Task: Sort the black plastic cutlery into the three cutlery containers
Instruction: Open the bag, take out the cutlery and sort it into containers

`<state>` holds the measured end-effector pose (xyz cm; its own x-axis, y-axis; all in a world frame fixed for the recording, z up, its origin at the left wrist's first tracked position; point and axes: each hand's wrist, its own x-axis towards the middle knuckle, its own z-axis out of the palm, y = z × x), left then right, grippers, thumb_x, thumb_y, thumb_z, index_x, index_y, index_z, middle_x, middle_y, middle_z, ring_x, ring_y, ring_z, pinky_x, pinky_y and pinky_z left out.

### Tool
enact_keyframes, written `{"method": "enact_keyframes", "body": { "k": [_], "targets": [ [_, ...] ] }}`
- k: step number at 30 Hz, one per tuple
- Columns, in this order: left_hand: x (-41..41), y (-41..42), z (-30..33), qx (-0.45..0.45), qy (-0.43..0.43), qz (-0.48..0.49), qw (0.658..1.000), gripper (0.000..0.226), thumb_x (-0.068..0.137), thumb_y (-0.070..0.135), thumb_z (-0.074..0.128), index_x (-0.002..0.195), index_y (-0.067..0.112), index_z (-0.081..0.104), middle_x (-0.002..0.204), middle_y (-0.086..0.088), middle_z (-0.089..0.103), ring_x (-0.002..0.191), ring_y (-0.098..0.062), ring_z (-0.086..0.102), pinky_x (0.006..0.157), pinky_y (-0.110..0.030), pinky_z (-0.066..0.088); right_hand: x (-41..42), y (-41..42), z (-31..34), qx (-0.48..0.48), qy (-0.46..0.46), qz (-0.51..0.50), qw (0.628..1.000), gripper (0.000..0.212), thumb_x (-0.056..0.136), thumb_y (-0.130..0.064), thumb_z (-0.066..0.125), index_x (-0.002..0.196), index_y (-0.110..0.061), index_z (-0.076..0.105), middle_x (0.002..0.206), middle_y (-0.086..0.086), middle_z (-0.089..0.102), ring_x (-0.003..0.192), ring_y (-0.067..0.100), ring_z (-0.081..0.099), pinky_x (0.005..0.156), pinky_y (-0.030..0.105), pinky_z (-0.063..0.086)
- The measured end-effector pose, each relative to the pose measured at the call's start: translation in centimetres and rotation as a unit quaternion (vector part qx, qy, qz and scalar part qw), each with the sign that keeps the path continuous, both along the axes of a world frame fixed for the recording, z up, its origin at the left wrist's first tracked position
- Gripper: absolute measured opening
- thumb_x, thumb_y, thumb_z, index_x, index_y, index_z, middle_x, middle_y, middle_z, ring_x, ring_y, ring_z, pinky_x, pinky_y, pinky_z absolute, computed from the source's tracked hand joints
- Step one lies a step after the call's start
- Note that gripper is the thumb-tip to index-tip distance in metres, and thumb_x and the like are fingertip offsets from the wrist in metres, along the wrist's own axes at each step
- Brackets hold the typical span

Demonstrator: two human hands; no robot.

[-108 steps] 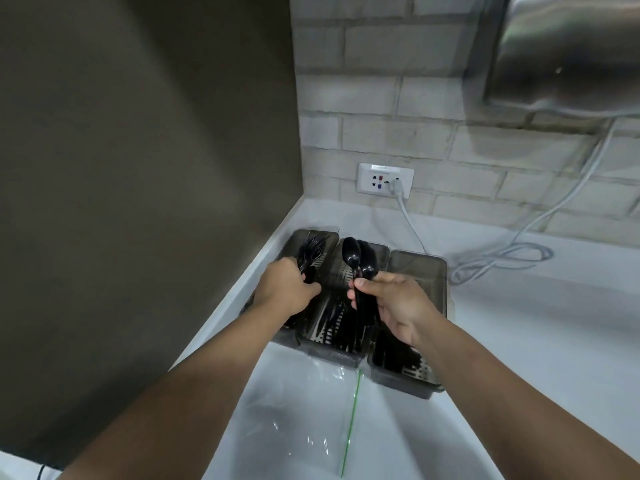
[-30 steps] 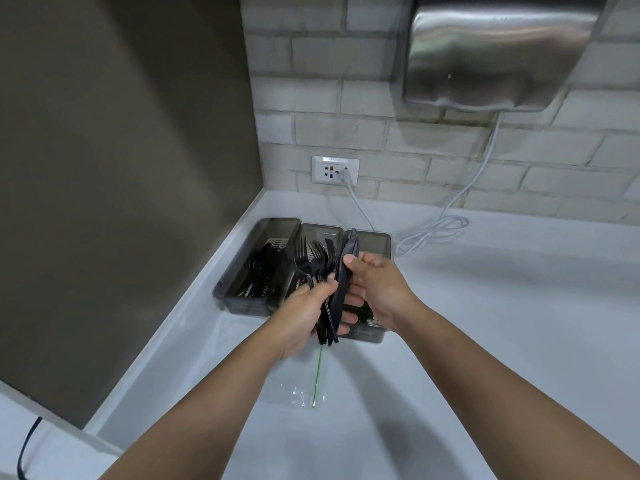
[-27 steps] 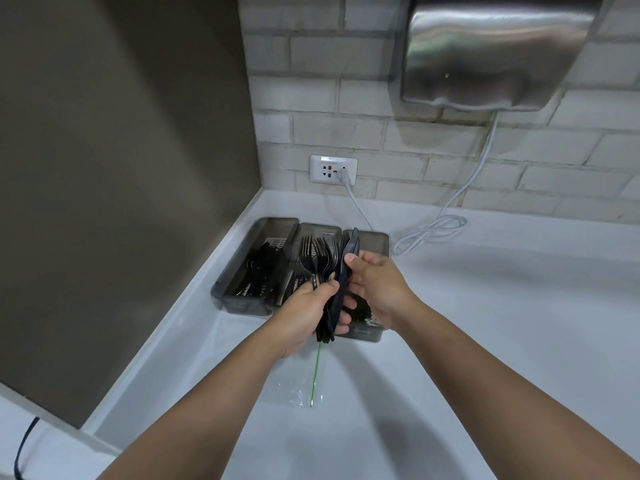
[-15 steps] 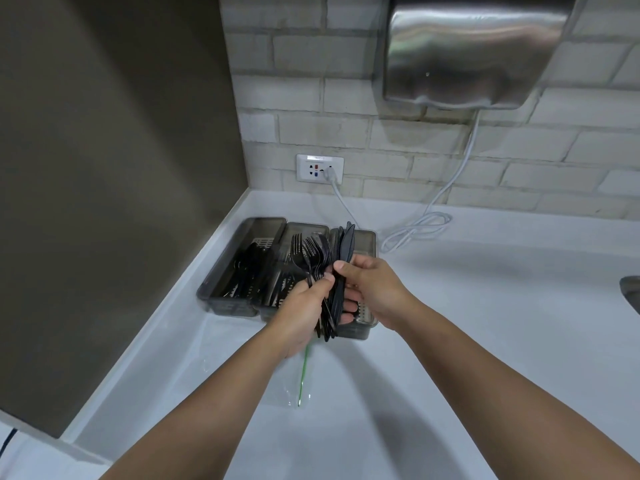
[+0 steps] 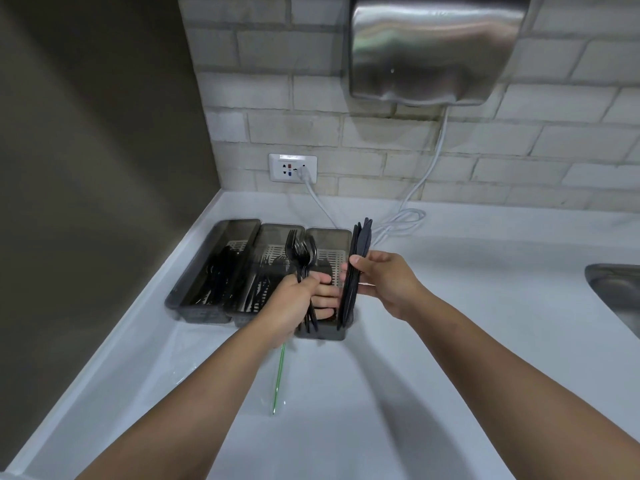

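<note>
Left hand (image 5: pixel 294 303) grip holding bunch of black forks (image 5: pixel 300 252), tines up. Right hand (image 5: pixel 384 282) grip pinching stack of black knives (image 5: pixel 356 261), upright, just beside forks. Beneath both grips: three smoky containers (image 5: pixel 221 237) side by side on white bench (image 5: pixel 450 341); left one seems to hold spoons. Nearer than grips: clear zip bag (image 5: pixel 277 379).

Washroom: steel hand dryer (image 5: pixel 434 46) on brick wall (image 5: pixel 277 98) above sink (image 5: pixel 616 289).
</note>
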<state>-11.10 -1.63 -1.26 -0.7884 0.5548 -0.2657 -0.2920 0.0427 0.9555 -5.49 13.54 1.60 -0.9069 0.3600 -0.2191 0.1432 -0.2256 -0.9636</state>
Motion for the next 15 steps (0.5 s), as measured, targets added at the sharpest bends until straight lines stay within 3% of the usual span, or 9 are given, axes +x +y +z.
{"method": "enact_keyframes", "body": {
  "k": [3,6,8,12,15],
  "targets": [
    [-0.4,0.9,0.2,-0.008,0.012,0.005,1.000,0.025,0.105,0.018,0.037,0.107,0.005,0.057,0.087,-0.016,0.070,0.065,-0.019,0.068,0.060,-0.031,0.060,0.0,1.1,0.0,0.010,-0.009,0.012,1.000,0.011,0.096,-0.007,0.054,0.093,-0.001,0.063,0.086,0.011,0.068,0.075,0.024,0.067,0.073,0.033,0.058],
    [-1.3,2.0,-0.3,-0.057,0.054,0.014,0.997,0.020,0.104,0.019,0.041,0.102,0.008,0.057,0.070,-0.005,0.055,0.048,-0.011,0.044,0.044,-0.023,0.039,0.0,2.1,0.2,0.022,-0.018,0.012,1.000,0.011,0.096,-0.004,0.053,0.095,0.000,0.064,0.086,0.010,0.068,0.076,0.023,0.067,0.068,0.029,0.060],
    [-2.0,2.7,-0.6,-0.106,0.070,0.026,0.992,0.018,0.102,0.021,0.043,0.101,0.011,0.059,0.067,-0.001,0.047,0.050,-0.011,0.035,0.045,-0.023,0.030,0.0,2.8,0.3,0.028,-0.022,0.006,0.999,0.010,0.095,-0.004,0.054,0.093,0.000,0.064,0.084,0.009,0.069,0.075,0.023,0.068,0.065,0.028,0.060],
    [-2.9,4.3,-1.2,-0.222,0.173,0.041,0.959,0.017,0.095,0.031,0.054,0.084,0.018,0.060,0.073,0.004,0.056,0.072,-0.017,0.053,0.060,-0.028,0.039,0.1,4.2,0.1,0.028,-0.029,0.001,0.999,0.009,0.094,-0.003,0.056,0.092,0.001,0.064,0.085,0.011,0.068,0.074,0.024,0.067,0.062,0.026,0.060],
    [-2.8,5.6,-1.4,-0.297,0.248,0.062,0.920,0.031,0.080,0.042,0.072,0.074,0.018,0.054,0.072,0.003,0.060,0.066,-0.015,0.057,0.054,-0.024,0.039,-0.1,5.0,-0.2,0.019,-0.038,-0.005,0.999,0.008,0.093,-0.002,0.057,0.093,0.002,0.063,0.085,0.012,0.068,0.073,0.025,0.067,0.061,0.027,0.060]
  ]
}}
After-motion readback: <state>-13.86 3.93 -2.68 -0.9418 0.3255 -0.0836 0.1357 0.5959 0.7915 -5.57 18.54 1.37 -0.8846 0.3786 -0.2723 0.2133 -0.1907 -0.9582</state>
